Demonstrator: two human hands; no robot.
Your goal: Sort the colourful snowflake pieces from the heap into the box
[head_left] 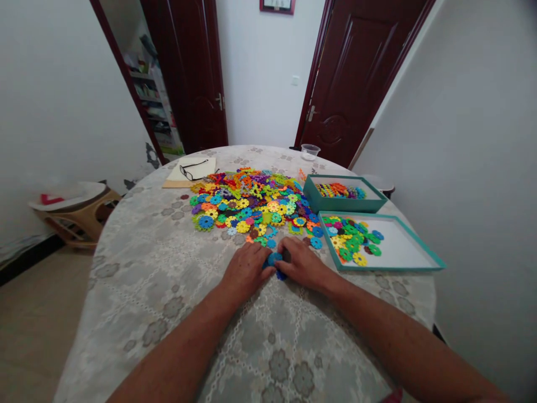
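Observation:
My left hand (246, 267) and my right hand (302, 263) rest side by side on the table, fingers curled together around blue snowflake discs (274, 261) held between them. Just beyond my hands spreads a big pile of colourful plastic snowflake discs (247, 201). A few loose discs lie close to my fingers at the pile's near edge.
A round table with a lace cloth (168, 280) carries a teal box lid (398, 246) holding several discs, a teal box (342, 193) with joined discs, glasses (193, 169) on a notebook, and a clear cup (310, 151). A low wooden stool (75, 215) stands left.

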